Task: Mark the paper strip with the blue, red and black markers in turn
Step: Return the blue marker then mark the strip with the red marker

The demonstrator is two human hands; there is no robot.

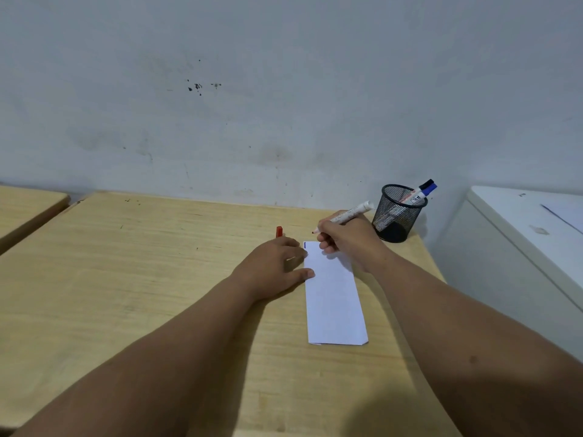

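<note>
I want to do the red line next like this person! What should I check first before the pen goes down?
1. Red marker uncapped: ok, its red tip is bare and the red cap stands on the desk.
2. Marker held firmly: ok, the right hand grips it like a pen.
3. Paper strip held still: ok, the left hand presses its left edge.
4. Blue mark already made: ok, a short blue line sits at the strip's far left corner.
5. Tip over the paper: not ok, it points just beyond the far edge.
6. Other markers put away: ok, blue and black caps stick out of the mesh cup.
</note>
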